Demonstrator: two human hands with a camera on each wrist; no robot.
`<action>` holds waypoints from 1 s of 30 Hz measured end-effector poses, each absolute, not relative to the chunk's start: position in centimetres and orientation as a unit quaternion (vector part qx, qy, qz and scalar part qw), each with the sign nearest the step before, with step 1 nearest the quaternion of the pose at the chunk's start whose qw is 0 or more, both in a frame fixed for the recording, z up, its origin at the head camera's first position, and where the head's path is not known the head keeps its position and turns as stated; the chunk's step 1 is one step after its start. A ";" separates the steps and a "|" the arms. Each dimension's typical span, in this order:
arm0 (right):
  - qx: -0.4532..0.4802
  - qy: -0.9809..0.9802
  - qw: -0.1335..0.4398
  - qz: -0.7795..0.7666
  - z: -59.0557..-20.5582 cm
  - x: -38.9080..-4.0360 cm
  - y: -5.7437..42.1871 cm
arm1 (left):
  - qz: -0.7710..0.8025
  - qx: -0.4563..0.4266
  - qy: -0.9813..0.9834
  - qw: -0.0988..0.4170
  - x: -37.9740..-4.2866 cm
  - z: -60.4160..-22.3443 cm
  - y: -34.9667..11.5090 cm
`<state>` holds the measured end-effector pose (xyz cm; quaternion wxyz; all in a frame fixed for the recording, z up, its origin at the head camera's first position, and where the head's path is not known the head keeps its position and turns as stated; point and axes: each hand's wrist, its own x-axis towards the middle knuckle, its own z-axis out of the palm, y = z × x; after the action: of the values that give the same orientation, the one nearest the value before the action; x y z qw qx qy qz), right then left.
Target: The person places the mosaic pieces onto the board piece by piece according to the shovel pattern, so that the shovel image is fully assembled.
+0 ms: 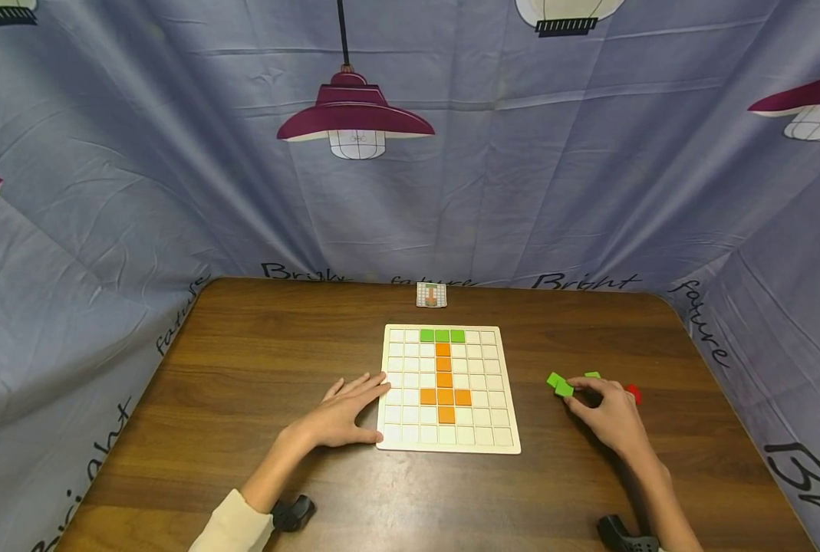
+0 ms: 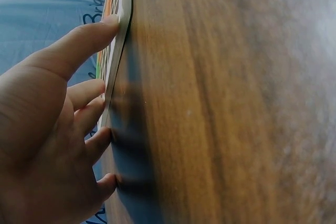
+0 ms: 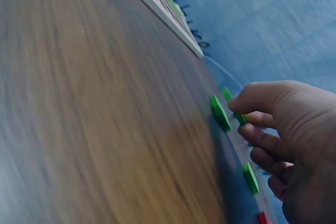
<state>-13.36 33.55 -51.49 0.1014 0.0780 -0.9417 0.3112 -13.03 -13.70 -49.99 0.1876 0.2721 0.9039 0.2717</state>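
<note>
A white gridded board (image 1: 482, 418) lies on the table, with green tiles (image 1: 442, 336) along its top row and orange tiles (image 1: 445, 380) in a column and short crossbar below. My left hand (image 1: 344, 414) rests against the board's left edge, thumb and fingertips touching it, fingers spread. To the right of the board, my right hand (image 1: 610, 414) pinches a green square tile (image 3: 240, 118) between thumb and fingers. Another green tile (image 3: 220, 113) sits just beside it, and a further green tile (image 3: 250, 178) lies past the hand. A red tile (image 1: 633, 393) is partly hidden behind the hand.
At the back of the table, behind the board, lies a small card (image 1: 431, 295) printed with a similar grid pattern. The brown wooden table (image 1: 258, 345) meets a blue-grey curtain (image 1: 410, 207) printed with lamps and lettering at its back and sides.
</note>
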 end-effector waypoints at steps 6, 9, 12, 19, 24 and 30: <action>0.106 -0.936 0.111 0.317 -51.7 -13.5 31.5 | 0.270 0.273 0.904 0.189 -13.0 -49.8 -13.6; 0.126 -0.932 0.113 0.321 -51.8 -13.5 30.1 | 0.270 0.272 0.904 0.188 -13.0 -49.8 -13.6; 0.142 -0.928 0.104 0.329 -51.8 -13.3 28.6 | 0.273 0.271 0.904 0.188 -13.0 -49.8 -13.6; 0.178 -0.917 0.083 0.347 -51.6 -12.7 25.2 | 0.279 0.273 0.901 0.188 -12.9 -49.7 -13.6; 0.195 -0.909 0.073 0.360 -51.5 -12.5 23.4 | 0.275 0.275 0.902 0.189 -12.9 -49.8 -13.7; 0.215 -0.904 0.067 0.364 -51.9 -12.4 22.1 | 0.273 0.275 0.902 0.189 -12.9 -49.9 -13.7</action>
<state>-12.40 22.13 -51.92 0.0673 0.2152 -0.9036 0.3641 -12.94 -13.66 -49.87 0.1887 0.2749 0.9024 0.2730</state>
